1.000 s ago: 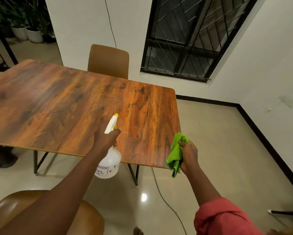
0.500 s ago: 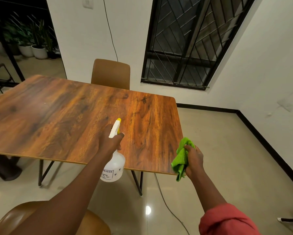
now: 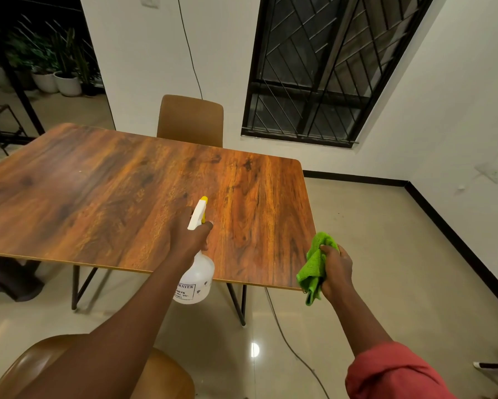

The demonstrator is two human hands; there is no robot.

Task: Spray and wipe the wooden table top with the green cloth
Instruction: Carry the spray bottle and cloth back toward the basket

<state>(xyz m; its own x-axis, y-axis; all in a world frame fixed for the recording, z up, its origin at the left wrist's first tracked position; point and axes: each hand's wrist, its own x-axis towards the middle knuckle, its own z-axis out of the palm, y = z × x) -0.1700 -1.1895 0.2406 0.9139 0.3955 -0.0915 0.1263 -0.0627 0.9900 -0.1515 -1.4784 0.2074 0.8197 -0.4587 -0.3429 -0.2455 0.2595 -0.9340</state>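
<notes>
The wooden table top (image 3: 121,203) spreads across the left and middle of the view, bare and glossy. My left hand (image 3: 187,237) grips a white spray bottle (image 3: 196,279) with a yellow nozzle tip, held over the table's near edge with the nozzle pointing out across the wood. My right hand (image 3: 336,269) holds a bunched green cloth (image 3: 314,264) just off the table's near right corner, above the floor.
A brown chair (image 3: 190,120) stands behind the far edge of the table, and another brown chair (image 3: 49,367) sits below my left arm. A cable (image 3: 288,329) trails over the tiled floor. A barred window (image 3: 322,70) and white walls lie to the right.
The view has tilted up, so the table and both hands sit lower in frame. The grip on the bottle and cloth is the same.
</notes>
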